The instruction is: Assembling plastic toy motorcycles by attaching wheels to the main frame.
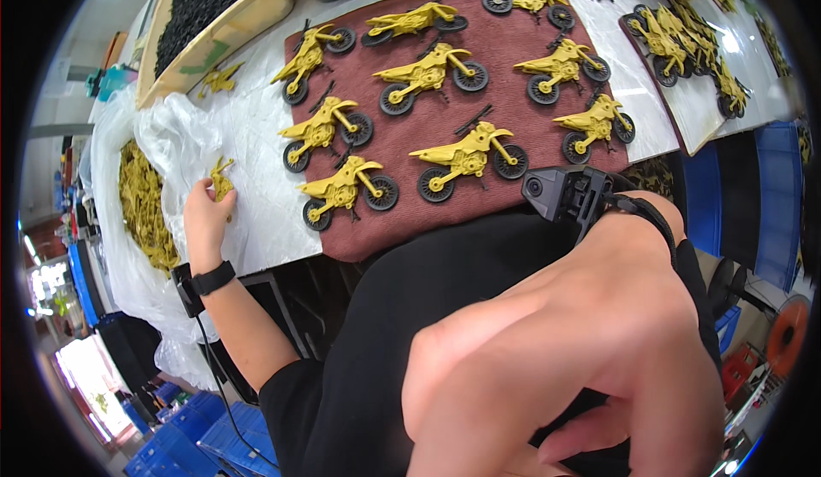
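Note:
My left hand [205,225] is closed, thumb and fingers pinching a yellow plastic toy motorcycle body [221,183] beside a clear plastic bag. In that bag lies a heap of yellow toy parts [145,203]. My right hand [556,349] looms large in front of my dark clothing, bent at the wrist. Its fingers curl down, their tips hidden or past the lower edge, so whether they hold anything is unclear. On a maroon cloth [496,41] stand rows of yellow toy motorcycles with black wheels; one motorcycle [466,161] is nearest the front edge, close to my right wrist.
A cream bin [145,84] of small black parts stands at the far left, with a loose yellow part [220,78] beside it. More toy motorcycles [676,41] crowd a board at the right. Blue crates [776,203] and an orange fan [788,336] are off the table's right side.

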`<action>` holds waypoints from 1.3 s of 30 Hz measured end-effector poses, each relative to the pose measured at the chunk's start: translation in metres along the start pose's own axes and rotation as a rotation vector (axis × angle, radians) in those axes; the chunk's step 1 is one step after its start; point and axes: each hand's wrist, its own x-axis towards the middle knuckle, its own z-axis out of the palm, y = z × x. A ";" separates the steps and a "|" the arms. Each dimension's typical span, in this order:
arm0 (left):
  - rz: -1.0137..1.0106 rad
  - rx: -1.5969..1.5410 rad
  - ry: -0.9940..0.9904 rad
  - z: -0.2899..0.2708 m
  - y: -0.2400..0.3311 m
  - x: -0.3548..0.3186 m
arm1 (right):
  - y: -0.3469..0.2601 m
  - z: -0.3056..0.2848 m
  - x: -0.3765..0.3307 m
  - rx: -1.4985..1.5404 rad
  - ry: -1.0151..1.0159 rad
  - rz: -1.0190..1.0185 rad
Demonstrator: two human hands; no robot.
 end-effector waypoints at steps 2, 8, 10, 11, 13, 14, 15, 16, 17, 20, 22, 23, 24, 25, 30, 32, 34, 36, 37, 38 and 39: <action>-0.006 -0.030 -0.005 -0.005 -0.007 0.002 | -0.014 -0.001 -0.015 -0.021 0.011 -0.007; 0.078 0.004 0.277 -0.067 0.046 -0.007 | -0.012 -0.023 0.002 -0.073 0.072 -0.038; 0.236 -0.095 0.348 -0.081 0.080 -0.004 | -0.021 -0.013 -0.014 -0.082 0.083 -0.045; 0.369 -0.158 0.348 -0.087 0.117 -0.001 | -0.021 -0.020 -0.008 -0.100 0.099 -0.051; 0.549 -0.270 0.293 -0.083 0.187 0.006 | -0.022 -0.033 -0.004 -0.112 0.117 -0.066; 0.635 -0.342 0.213 -0.065 0.228 0.023 | -0.025 -0.042 -0.012 -0.139 0.159 -0.073; 0.724 -0.345 0.191 -0.060 0.257 0.028 | -0.031 -0.046 -0.016 -0.135 0.165 -0.085; 0.806 -0.349 0.167 -0.052 0.280 0.035 | -0.031 -0.044 -0.015 -0.128 0.168 -0.093; 0.937 -0.396 0.154 -0.038 0.305 0.047 | -0.042 -0.048 -0.027 -0.133 0.178 -0.099; 1.180 -0.338 0.090 -0.002 0.361 0.067 | -0.046 -0.052 -0.028 -0.130 0.177 -0.114; 1.206 -0.304 0.038 0.027 0.393 0.074 | -0.047 -0.057 -0.028 -0.144 0.201 -0.120; 1.195 -0.229 0.065 0.035 0.404 0.073 | -0.049 -0.059 -0.031 -0.150 0.213 -0.122; 1.203 -0.229 0.059 0.040 0.408 0.074 | -0.052 -0.060 -0.035 -0.154 0.223 -0.124; 1.206 -0.201 0.087 0.046 0.412 0.075 | -0.056 -0.062 -0.040 -0.157 0.234 -0.126; 1.200 -0.144 0.112 0.058 0.413 0.076 | -0.059 -0.071 -0.040 -0.151 0.261 -0.122; 1.200 -0.155 0.119 0.058 0.413 0.076 | -0.066 -0.076 -0.051 -0.139 0.261 -0.120; 1.200 -0.167 0.126 0.058 0.413 0.075 | -0.061 -0.074 -0.046 -0.127 0.261 -0.116; 1.197 -0.174 0.126 0.059 0.414 0.074 | -0.055 -0.077 -0.039 -0.118 0.263 -0.111; 1.195 -0.175 0.126 0.060 0.413 0.076 | -0.055 -0.078 -0.038 -0.117 0.262 -0.108; 1.209 -0.178 0.144 0.061 0.412 0.077 | -0.057 -0.075 -0.042 -0.116 0.262 -0.105; 1.225 -0.183 0.163 0.061 0.412 0.079 | -0.060 -0.081 -0.046 -0.116 0.262 -0.102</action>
